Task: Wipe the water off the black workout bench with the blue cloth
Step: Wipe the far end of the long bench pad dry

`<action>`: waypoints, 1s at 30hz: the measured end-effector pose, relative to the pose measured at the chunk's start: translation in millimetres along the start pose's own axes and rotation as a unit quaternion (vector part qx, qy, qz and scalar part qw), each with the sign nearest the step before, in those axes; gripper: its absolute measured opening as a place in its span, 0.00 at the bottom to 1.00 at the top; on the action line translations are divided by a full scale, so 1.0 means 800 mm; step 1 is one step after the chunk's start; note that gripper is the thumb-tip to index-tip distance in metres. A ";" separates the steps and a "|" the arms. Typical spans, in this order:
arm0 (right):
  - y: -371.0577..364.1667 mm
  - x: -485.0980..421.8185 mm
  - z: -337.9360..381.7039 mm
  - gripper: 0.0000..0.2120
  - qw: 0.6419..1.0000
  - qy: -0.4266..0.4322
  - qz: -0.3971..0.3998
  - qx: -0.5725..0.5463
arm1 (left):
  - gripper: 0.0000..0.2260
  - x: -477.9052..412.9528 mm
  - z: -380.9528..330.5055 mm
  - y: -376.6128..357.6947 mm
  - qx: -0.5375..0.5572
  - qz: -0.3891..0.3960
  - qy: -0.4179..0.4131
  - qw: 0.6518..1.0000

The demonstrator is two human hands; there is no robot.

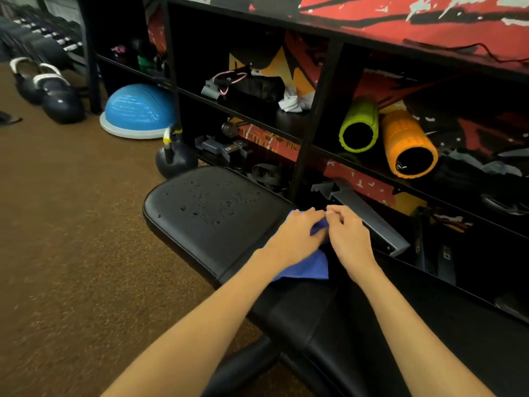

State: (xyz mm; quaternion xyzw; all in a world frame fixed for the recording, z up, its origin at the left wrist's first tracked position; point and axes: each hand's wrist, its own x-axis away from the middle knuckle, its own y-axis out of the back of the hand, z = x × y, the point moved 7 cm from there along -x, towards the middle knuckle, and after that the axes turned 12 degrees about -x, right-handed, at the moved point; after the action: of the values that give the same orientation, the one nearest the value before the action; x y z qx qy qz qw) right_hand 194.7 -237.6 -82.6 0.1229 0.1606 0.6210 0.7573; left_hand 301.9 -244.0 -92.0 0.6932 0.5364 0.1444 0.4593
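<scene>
Item 1, bench [217, 219]: black padded seat section, standing on brown floor [71, 224] beside a black shelf unit [315, 116]. I see water drops [206, 204] scattered over the far and middle part of the pad, unwiped

Item 2, cloth [309, 266]: blue, lying on the near right part of the seat pad, bunched up under both hands, its lower edge hanging at the gap between seat and back pad [329, 325]

Item 3, left hand [294, 239]: palm down on the cloth, fingers held together and curled at the tips, pinching a fold of the blue fabric

Item 4, right hand [349, 236]: just beside the left, fingertips touching it, fingers curled inward and nipping the same raised fold; I cannot tell how much cloth it grips

Item 5, surroundings: kettlebell [174, 159] on the floor just past the bench end; blue half-ball trainer [137, 110] further left; green foam roller [359, 124] and orange foam roller [408, 144] side by side on a shelf, well apart from the hands
</scene>
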 end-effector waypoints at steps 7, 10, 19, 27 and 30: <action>-0.064 0.019 -0.001 0.36 0.965 -0.145 0.072 0.204 | 0.17 0.071 0.120 0.115 -0.134 -0.164 0.129 0.969; -0.097 0.026 -0.005 0.42 0.960 -0.122 0.058 0.244 | 0.22 0.117 0.204 0.148 -0.216 -0.165 0.277 0.922; -0.113 -0.039 0.003 0.14 0.969 0.062 0.058 0.233 | 0.28 0.140 0.268 0.139 -0.152 -0.167 0.390 0.893; -0.162 -0.076 0.032 0.15 0.958 0.109 0.153 0.218 | 0.27 0.139 0.277 0.140 -0.152 -0.168 0.387 0.894; -0.157 -0.054 0.029 0.18 0.945 0.132 0.218 0.207 | 0.27 0.143 0.279 0.141 -0.139 -0.173 0.382 0.897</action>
State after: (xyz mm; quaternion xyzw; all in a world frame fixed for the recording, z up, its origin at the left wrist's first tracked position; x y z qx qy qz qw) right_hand 309.1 -304.9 -105.8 0.2259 0.3535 0.7343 0.5337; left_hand 569.0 -251.5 -155.7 0.4097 0.7565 0.3896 0.3287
